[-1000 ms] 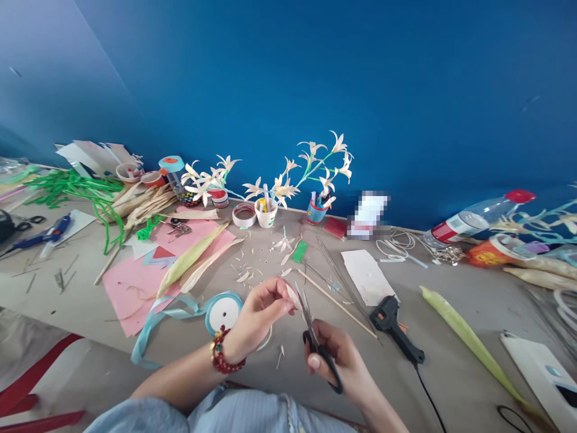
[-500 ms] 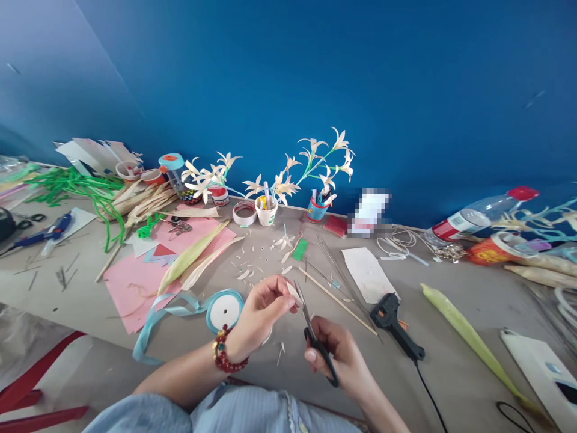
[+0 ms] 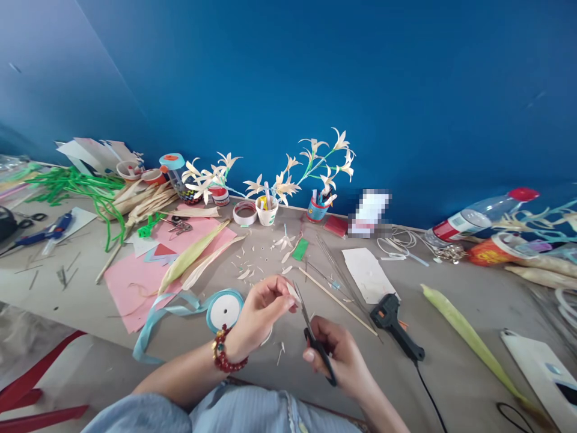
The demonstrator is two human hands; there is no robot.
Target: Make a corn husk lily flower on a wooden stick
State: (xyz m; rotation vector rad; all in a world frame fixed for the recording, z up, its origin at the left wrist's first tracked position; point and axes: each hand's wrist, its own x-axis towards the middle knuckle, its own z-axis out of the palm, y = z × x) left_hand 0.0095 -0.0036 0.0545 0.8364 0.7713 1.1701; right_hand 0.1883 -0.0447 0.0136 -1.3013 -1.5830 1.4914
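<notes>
My left hand pinches a small pale petal-shaped piece of husk between thumb and fingers. Around the black handles of a pair of scissors, my right hand is closed; the metal blades point up and away, right beside the husk piece. Whether the blades touch it I cannot tell. A roll of light blue ribbon lies against the left side of my left hand, its loose end curling over the table. Beyond my hands are scattered pale offcuts and one small white flower.
A black glue gun with its cord lies to the right, near a thin wooden stick and a green corn husk. Husk flowers stand in cups along the blue wall. Pink paper lies at left.
Almost nothing differs. The scissors have shifted very slightly beside the husk piece; my left hand stays in place.
</notes>
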